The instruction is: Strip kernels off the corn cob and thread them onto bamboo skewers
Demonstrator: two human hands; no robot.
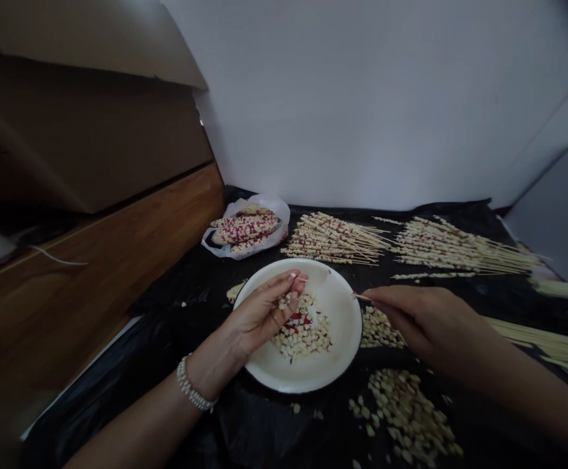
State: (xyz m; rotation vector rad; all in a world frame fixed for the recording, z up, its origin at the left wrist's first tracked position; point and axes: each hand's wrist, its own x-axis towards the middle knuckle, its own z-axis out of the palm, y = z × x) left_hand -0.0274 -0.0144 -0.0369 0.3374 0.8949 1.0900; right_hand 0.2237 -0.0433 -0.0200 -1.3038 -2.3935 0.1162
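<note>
In the head view, my left hand [267, 311] hangs over a round white bowl [345, 345], fingers curled; whether they grip the small pale piece at their tips I can't tell. My right hand [421, 319] pinches a thin pale wooden stick [362, 297], its reddish tip by the bowl's right rim. Cream-coloured flat kernels [308, 339] lie mid-bowl. Along the far edge of the black plastic sheet [245, 423] sit red-speckled cobs [247, 231] in a translucent white bag [281, 210] and two piles of beaded pale skewers [335, 238].

- Cobs [247, 229] lie in a bag [283, 220] near the sheet's [264, 430] far left corner.
- Rightward, skewers [333, 238] line its far edge.
- Before both, a bowl [345, 358] holds kernels [306, 342].
</note>
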